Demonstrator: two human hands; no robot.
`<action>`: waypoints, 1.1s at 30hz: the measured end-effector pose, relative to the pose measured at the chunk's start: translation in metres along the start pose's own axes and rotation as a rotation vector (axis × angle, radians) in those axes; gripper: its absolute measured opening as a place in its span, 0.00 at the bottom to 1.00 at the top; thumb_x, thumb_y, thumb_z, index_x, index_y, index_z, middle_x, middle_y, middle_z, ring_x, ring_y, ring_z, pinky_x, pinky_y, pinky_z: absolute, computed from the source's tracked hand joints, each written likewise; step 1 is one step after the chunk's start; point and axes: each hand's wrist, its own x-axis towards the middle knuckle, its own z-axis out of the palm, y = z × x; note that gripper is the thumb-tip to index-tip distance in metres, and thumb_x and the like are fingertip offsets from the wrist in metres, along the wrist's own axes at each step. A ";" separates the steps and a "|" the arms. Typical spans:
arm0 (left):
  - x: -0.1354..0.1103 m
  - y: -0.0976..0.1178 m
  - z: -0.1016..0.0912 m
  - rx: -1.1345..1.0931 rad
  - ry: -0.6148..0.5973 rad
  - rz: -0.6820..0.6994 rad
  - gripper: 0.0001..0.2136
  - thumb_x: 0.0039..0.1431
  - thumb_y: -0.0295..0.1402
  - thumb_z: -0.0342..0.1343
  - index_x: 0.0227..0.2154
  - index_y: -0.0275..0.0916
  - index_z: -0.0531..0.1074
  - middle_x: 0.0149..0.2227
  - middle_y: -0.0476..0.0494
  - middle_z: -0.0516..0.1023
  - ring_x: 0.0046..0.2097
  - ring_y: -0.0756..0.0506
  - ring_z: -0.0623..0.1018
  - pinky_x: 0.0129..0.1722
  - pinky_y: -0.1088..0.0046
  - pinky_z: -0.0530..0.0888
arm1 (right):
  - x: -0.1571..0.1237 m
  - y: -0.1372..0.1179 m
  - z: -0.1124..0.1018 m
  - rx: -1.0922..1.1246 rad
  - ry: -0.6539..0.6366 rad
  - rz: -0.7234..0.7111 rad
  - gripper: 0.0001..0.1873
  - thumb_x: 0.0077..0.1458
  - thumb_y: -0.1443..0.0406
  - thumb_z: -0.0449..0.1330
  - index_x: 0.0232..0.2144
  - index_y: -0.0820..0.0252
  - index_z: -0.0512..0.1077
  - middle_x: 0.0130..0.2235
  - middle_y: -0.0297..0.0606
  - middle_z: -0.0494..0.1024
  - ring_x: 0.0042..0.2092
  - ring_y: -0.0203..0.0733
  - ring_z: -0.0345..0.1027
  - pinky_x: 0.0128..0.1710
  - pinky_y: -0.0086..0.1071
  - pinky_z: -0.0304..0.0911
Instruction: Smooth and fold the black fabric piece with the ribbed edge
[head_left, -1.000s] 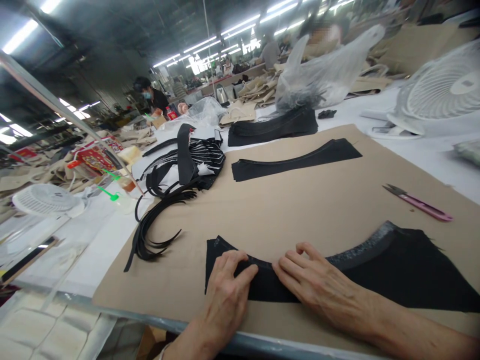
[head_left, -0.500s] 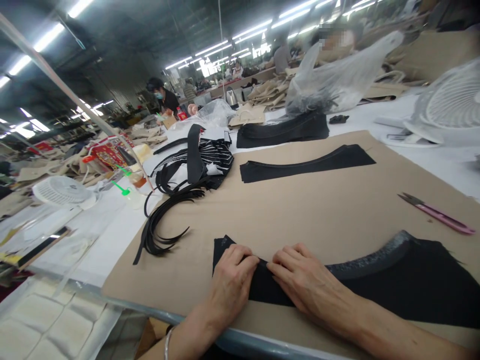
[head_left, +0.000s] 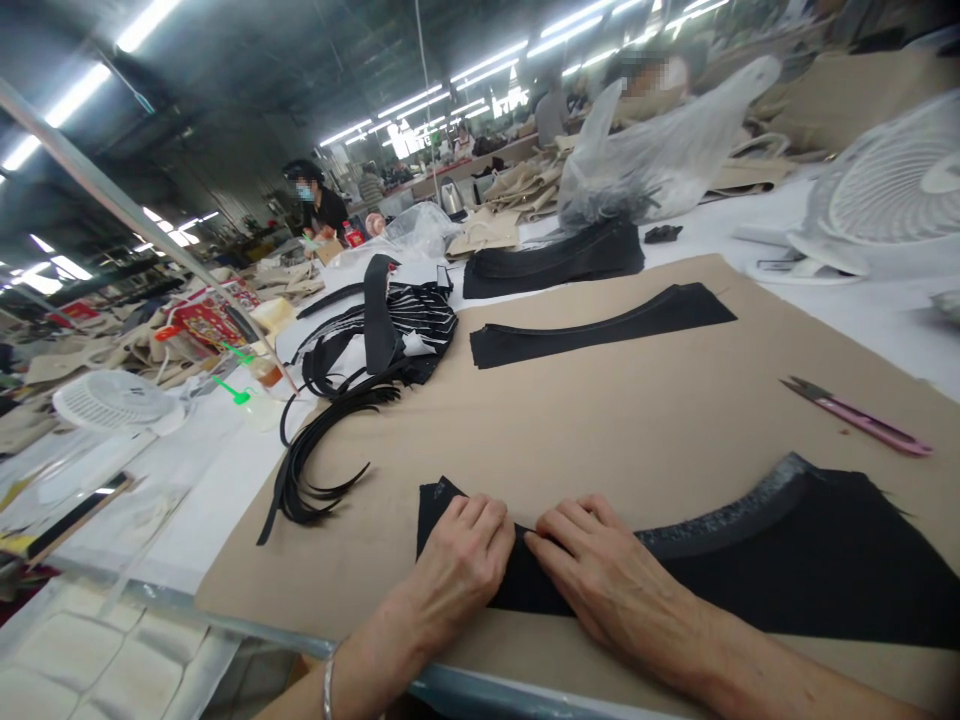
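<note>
A black curved fabric piece [head_left: 810, 560] lies flat on the tan board [head_left: 600, 430] in front of me. Along its inward-curving upper edge runs a greyish, shiny strip that looks like adhesive. My left hand [head_left: 469, 545] is closed on that edge near the piece's left end, fingers bunched and thumb toward the middle. Just to its right, my right hand [head_left: 592, 560] pinches the same edge, its fingertips close to the left hand's. The pinched edge itself is mostly hidden under the fingers.
Pink-handled thread snips [head_left: 859, 415] lie at the right. Another black curved piece [head_left: 600, 325] rests farther back, before a stack of black pieces [head_left: 555, 262]. Black strips [head_left: 300, 470] are piled at left. Green-tipped bottles [head_left: 240, 398] and white fans [head_left: 885, 180] stand around; people work behind.
The camera view has shifted slightly, so the scene sits a little farther left. Both hands stay on the black fabric's edge, with only slight finger movement.
</note>
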 end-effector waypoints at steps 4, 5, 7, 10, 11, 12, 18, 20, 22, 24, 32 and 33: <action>-0.005 -0.005 0.003 -0.028 0.015 0.031 0.10 0.64 0.21 0.41 0.35 0.33 0.68 0.36 0.41 0.70 0.37 0.45 0.69 0.38 0.67 0.69 | -0.001 0.000 -0.001 -0.013 -0.024 -0.010 0.09 0.56 0.76 0.53 0.35 0.61 0.70 0.35 0.39 0.70 0.37 0.44 0.58 0.43 0.39 0.51; -0.007 -0.006 0.002 -0.045 0.004 0.043 0.10 0.64 0.22 0.42 0.35 0.33 0.68 0.36 0.41 0.70 0.37 0.45 0.69 0.38 0.67 0.69 | -0.001 0.000 -0.001 -0.015 -0.032 -0.010 0.09 0.55 0.76 0.53 0.36 0.61 0.69 0.36 0.39 0.70 0.38 0.44 0.58 0.43 0.39 0.51; -0.011 -0.007 0.001 -0.100 -0.028 0.046 0.09 0.64 0.22 0.43 0.35 0.33 0.68 0.37 0.42 0.70 0.38 0.45 0.69 0.40 0.67 0.69 | -0.002 0.000 -0.001 -0.015 -0.042 -0.006 0.09 0.55 0.76 0.54 0.36 0.61 0.69 0.36 0.39 0.69 0.38 0.44 0.58 0.44 0.40 0.51; -0.014 -0.005 -0.003 -0.209 -0.013 -0.032 0.08 0.64 0.22 0.44 0.36 0.35 0.68 0.38 0.43 0.70 0.39 0.46 0.69 0.41 0.67 0.68 | -0.002 0.001 0.000 -0.008 -0.037 -0.003 0.09 0.56 0.75 0.54 0.37 0.61 0.69 0.37 0.39 0.70 0.39 0.44 0.59 0.44 0.40 0.51; -0.013 -0.004 -0.004 -0.239 0.013 -0.075 0.08 0.64 0.22 0.44 0.36 0.36 0.68 0.39 0.43 0.70 0.40 0.46 0.69 0.42 0.67 0.67 | -0.002 0.001 0.001 -0.008 -0.031 -0.008 0.09 0.56 0.75 0.54 0.38 0.61 0.69 0.37 0.39 0.70 0.39 0.44 0.59 0.44 0.40 0.51; -0.011 -0.003 -0.004 -0.259 0.036 -0.114 0.08 0.64 0.23 0.44 0.36 0.36 0.68 0.39 0.43 0.70 0.40 0.46 0.69 0.42 0.67 0.67 | -0.003 0.001 0.001 -0.013 -0.022 -0.011 0.09 0.56 0.75 0.54 0.38 0.61 0.69 0.37 0.39 0.70 0.39 0.44 0.59 0.44 0.40 0.51; 0.005 -0.004 -0.002 -0.225 0.009 -0.022 0.10 0.65 0.24 0.43 0.31 0.36 0.68 0.37 0.44 0.70 0.38 0.47 0.68 0.40 0.69 0.67 | -0.004 0.001 0.003 -0.041 0.016 -0.024 0.08 0.56 0.75 0.54 0.35 0.61 0.69 0.36 0.39 0.70 0.38 0.44 0.58 0.44 0.41 0.51; 0.009 -0.006 -0.002 -0.169 -0.015 0.050 0.11 0.65 0.24 0.43 0.30 0.36 0.68 0.36 0.44 0.70 0.37 0.47 0.68 0.39 0.69 0.67 | -0.004 0.001 0.003 -0.043 0.019 -0.024 0.08 0.55 0.75 0.54 0.34 0.61 0.69 0.36 0.39 0.69 0.38 0.44 0.58 0.44 0.41 0.51; 0.012 -0.007 -0.004 -0.116 -0.045 0.100 0.10 0.65 0.24 0.43 0.30 0.35 0.68 0.35 0.45 0.69 0.37 0.47 0.68 0.40 0.69 0.67 | -0.004 0.001 0.002 -0.046 0.021 -0.028 0.08 0.55 0.76 0.54 0.34 0.61 0.69 0.36 0.38 0.69 0.38 0.44 0.58 0.44 0.41 0.52; 0.013 -0.007 -0.004 -0.070 -0.077 0.128 0.09 0.64 0.23 0.45 0.31 0.35 0.67 0.34 0.46 0.69 0.36 0.47 0.68 0.41 0.68 0.66 | -0.004 0.001 0.002 -0.051 0.021 -0.031 0.08 0.55 0.76 0.53 0.34 0.61 0.69 0.36 0.38 0.69 0.38 0.44 0.58 0.44 0.41 0.52; 0.020 -0.004 -0.009 -0.023 -0.144 0.206 0.06 0.63 0.22 0.46 0.34 0.36 0.66 0.36 0.47 0.69 0.38 0.46 0.68 0.46 0.68 0.63 | -0.005 0.002 0.005 -0.045 0.046 -0.038 0.08 0.54 0.76 0.54 0.34 0.61 0.68 0.36 0.38 0.69 0.39 0.44 0.59 0.43 0.40 0.53; 0.019 -0.004 -0.009 -0.017 -0.148 0.209 0.06 0.63 0.22 0.46 0.35 0.36 0.66 0.37 0.46 0.69 0.39 0.46 0.68 0.47 0.68 0.63 | -0.005 0.001 0.005 -0.045 0.040 -0.033 0.08 0.54 0.76 0.54 0.34 0.61 0.68 0.36 0.38 0.69 0.39 0.44 0.59 0.44 0.41 0.53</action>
